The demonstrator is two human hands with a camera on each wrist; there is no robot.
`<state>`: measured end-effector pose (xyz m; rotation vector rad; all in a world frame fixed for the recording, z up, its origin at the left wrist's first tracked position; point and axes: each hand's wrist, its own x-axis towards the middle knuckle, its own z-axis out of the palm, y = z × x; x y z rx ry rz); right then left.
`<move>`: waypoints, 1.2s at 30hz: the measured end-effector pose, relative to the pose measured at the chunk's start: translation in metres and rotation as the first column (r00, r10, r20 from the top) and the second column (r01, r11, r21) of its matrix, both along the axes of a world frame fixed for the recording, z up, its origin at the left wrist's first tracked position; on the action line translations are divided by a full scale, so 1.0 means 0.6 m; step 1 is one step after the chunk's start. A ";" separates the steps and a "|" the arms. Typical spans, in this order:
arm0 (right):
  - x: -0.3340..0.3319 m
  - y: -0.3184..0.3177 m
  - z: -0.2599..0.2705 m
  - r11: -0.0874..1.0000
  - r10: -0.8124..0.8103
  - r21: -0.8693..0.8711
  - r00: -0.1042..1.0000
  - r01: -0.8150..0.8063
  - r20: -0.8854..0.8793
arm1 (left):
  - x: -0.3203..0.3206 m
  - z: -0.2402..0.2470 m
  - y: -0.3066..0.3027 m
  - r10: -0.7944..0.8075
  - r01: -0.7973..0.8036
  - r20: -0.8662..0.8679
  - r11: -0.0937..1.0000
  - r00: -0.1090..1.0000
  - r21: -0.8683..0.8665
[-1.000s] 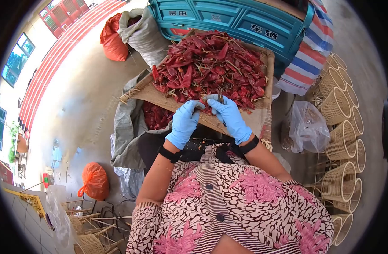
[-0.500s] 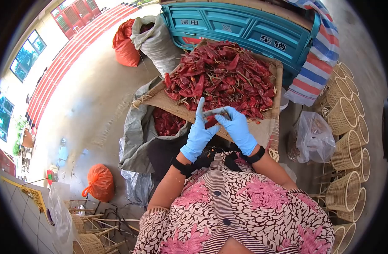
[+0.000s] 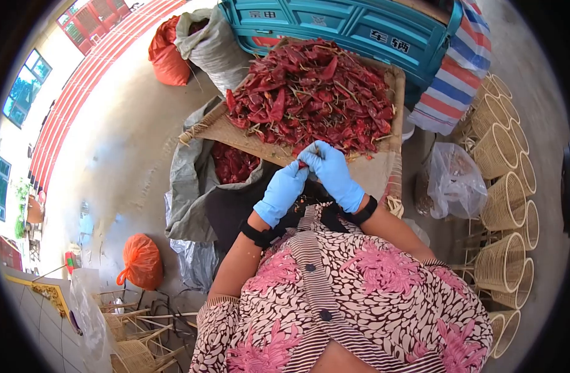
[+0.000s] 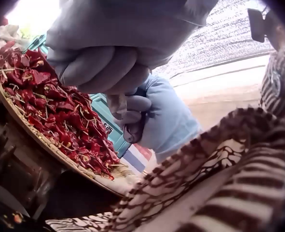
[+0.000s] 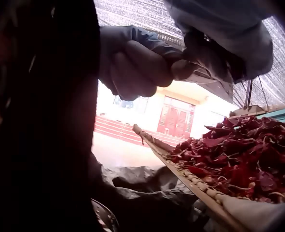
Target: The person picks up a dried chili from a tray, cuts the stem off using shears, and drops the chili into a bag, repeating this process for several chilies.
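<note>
My left hand (image 3: 281,194), in a blue glove, pinches a dried red chili pepper (image 3: 302,165) at its fingertips. Against it, the gloved right hand (image 3: 335,177) curls its fingers over the pepper's other end. A small metal tool (image 4: 134,131) shows inside the curled right fingers in the left wrist view; most of it is hidden by the glove. Both hands are held together just above the near edge of a woven tray (image 3: 251,138), which bears a large heap of dried red chilies (image 3: 316,93).
Below the tray's left side, a grey sack (image 3: 192,168) stands open with chilies (image 3: 232,163) in it. A teal truck bed (image 3: 341,28) lies behind the tray. Wicker baskets (image 3: 504,202) line the right, near a clear plastic bag (image 3: 456,180). An orange bag (image 3: 141,261) sits at left.
Half a second ago the left index finger pointed out straight and a pepper lay between the hands. Now the left fingers are curled in and the right hand has closed over the pepper's end.
</note>
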<state>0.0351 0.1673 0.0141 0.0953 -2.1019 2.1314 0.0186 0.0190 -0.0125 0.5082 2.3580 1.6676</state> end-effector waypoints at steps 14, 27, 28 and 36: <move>0.001 0.041 0.033 0.602 0.607 -0.789 0.712 -0.121 0.353 | 0.017 0.103 -0.032 -0.322 0.018 -0.687 0.912 0.652 -0.411; 0.033 0.025 0.106 0.881 0.406 -0.298 0.911 -0.367 0.077 | 0.026 0.131 -0.056 -0.485 0.310 0.278 0.812 0.829 0.494; 0.034 0.019 0.105 0.903 0.366 -0.265 0.928 -0.337 0.066 | 0.023 0.121 -0.057 -0.491 0.315 0.297 0.817 0.819 0.484; 0.038 -0.004 0.087 0.864 0.002 0.443 0.877 0.240 -0.480 | 0.037 0.059 -0.023 0.070 -0.117 -0.637 0.993 0.768 -0.032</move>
